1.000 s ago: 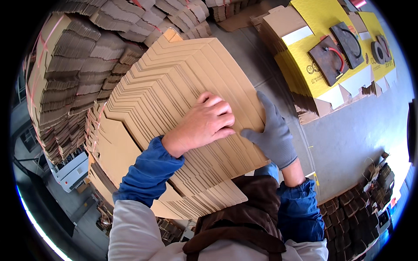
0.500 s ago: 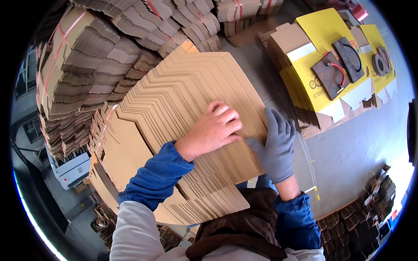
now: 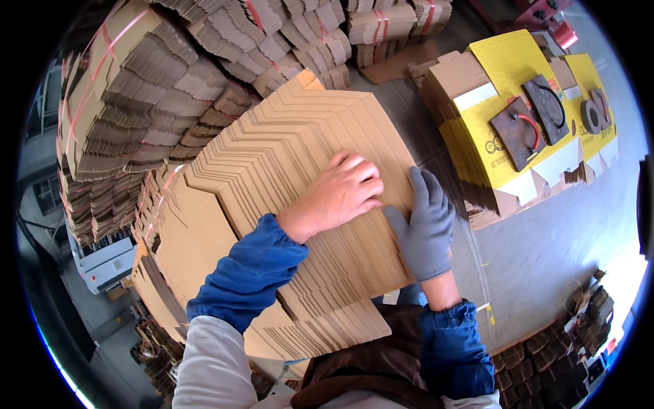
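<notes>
A fanned stack of flat brown cardboard box blanks point(image 3: 272, 153) lies before me, its overlapping edges making long stepped lines. My bare left hand point(image 3: 338, 193) rests on top of it, fingers curled in against the cardboard; whatever is under the fingertips is hidden. At the stack's right edge is my right hand point(image 3: 426, 221), in a grey glove. Its thumb lies over the top blank, while the other fingers stretch out along the edge, apart from the thumb. Blue sleeve covers are on both forearms.
Tied bundles of cardboard point(image 3: 143, 95) are piled high at the left and back. To the right stands a stack of yellow printed boxes point(image 3: 490, 61), bearing two dark plates with handles point(image 3: 516, 133) and a tape roll point(image 3: 591, 117). More dark stacked cardboard point(image 3: 545, 361) sits lower right.
The whole view has shifted slightly. My left hand has moved a little over the blanks, its fingers still curled. The right hand has edged slightly leftward along with the stack's edge.
</notes>
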Action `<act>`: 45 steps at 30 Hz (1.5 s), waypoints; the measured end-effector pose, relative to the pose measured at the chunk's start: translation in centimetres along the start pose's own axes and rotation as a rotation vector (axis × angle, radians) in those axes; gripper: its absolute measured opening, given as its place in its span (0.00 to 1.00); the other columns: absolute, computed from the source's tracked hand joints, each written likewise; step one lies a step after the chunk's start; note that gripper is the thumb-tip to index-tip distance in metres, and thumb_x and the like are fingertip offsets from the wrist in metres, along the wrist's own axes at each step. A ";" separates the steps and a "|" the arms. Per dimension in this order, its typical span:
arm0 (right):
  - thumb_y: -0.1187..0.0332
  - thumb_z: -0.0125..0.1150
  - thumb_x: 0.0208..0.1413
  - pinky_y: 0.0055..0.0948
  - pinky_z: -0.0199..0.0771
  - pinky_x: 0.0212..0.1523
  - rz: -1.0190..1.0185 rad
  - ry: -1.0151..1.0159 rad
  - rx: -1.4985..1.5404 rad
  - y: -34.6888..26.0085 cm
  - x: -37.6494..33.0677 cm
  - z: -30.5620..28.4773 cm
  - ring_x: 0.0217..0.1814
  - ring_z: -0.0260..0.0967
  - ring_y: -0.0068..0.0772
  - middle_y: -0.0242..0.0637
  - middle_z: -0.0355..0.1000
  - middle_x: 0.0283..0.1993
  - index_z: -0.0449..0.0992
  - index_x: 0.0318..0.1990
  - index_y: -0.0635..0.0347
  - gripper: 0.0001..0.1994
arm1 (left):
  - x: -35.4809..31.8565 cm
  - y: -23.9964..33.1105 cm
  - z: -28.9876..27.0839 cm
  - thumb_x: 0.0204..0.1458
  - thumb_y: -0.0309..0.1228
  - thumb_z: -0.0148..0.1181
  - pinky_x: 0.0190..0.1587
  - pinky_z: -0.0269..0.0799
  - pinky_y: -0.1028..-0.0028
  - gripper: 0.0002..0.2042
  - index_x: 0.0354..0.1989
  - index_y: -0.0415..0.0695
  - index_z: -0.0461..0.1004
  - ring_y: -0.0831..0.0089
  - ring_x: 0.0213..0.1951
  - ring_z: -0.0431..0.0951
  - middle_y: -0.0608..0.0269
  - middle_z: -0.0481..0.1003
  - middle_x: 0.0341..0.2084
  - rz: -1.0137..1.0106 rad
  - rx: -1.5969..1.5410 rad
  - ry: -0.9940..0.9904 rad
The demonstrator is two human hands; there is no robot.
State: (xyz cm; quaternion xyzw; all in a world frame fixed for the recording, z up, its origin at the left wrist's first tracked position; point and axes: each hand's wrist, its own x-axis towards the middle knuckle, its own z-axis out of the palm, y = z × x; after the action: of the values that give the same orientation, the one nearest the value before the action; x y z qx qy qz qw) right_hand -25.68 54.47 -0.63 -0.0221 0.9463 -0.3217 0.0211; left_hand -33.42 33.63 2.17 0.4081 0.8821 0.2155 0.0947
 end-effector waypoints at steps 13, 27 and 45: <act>0.52 0.68 0.57 0.49 0.70 0.54 -0.014 0.001 0.000 0.1 0.4 0.5 0.60 0.71 0.55 0.49 0.67 0.69 0.63 0.72 0.55 0.38 | -0.2 -0.4 -0.1 0.55 0.43 0.69 0.58 0.64 0.62 0.15 0.29 0.48 0.72 0.63 0.47 0.70 0.66 0.69 0.34 -0.028 0.001 -0.028; 0.51 0.67 0.58 0.49 0.71 0.54 -0.019 -0.014 0.005 0.2 0.6 0.3 0.61 0.72 0.54 0.49 0.67 0.70 0.63 0.72 0.56 0.38 | -0.1 -0.5 -0.1 0.56 0.43 0.69 0.58 0.64 0.62 0.15 0.29 0.48 0.72 0.63 0.47 0.70 0.66 0.70 0.34 -0.032 -0.003 -0.039; 0.52 0.68 0.56 0.51 0.71 0.53 -0.018 -0.003 0.058 0.5 0.7 0.3 0.57 0.73 0.56 0.50 0.69 0.67 0.64 0.71 0.56 0.38 | -0.2 -0.5 -0.1 0.56 0.44 0.69 0.59 0.64 0.62 0.14 0.31 0.50 0.73 0.64 0.49 0.71 0.67 0.71 0.35 -0.048 0.014 -0.070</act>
State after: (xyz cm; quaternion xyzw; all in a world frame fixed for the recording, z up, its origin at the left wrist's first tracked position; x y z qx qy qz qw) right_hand -26.33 54.66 -1.20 -0.0305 0.9363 -0.3492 0.0200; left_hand -33.65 33.12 2.05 0.3946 0.8893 0.1927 0.1277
